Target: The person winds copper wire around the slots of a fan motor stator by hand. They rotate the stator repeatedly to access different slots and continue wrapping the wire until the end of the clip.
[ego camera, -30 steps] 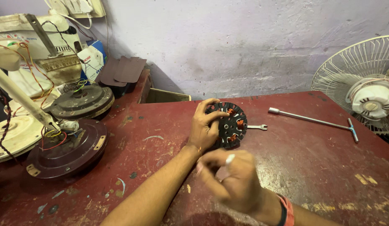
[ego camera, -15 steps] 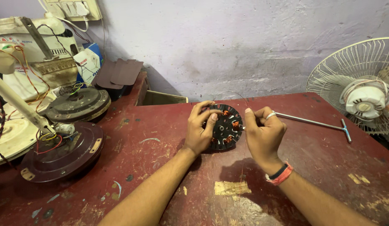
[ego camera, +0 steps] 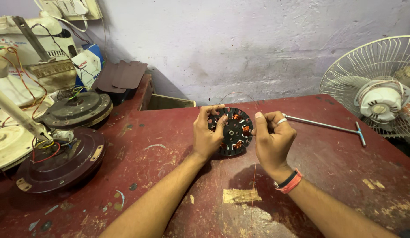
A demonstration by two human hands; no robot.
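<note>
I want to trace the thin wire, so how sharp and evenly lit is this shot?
Head view: hands sharp, soft even light, no glare; the left hand and right hand cast faint shadows on the red table; the copper wire barely shows.

A metal T-handle wrench [ego camera: 327,126] lies on the worn red table [ego camera: 161,158], right of centre. A white table fan [ego camera: 378,88] stands at the right edge. On the left sit two dark round fan motor housings [ego camera: 63,156], wired, with brown fan blades [ego camera: 123,76] stacked behind.
</note>
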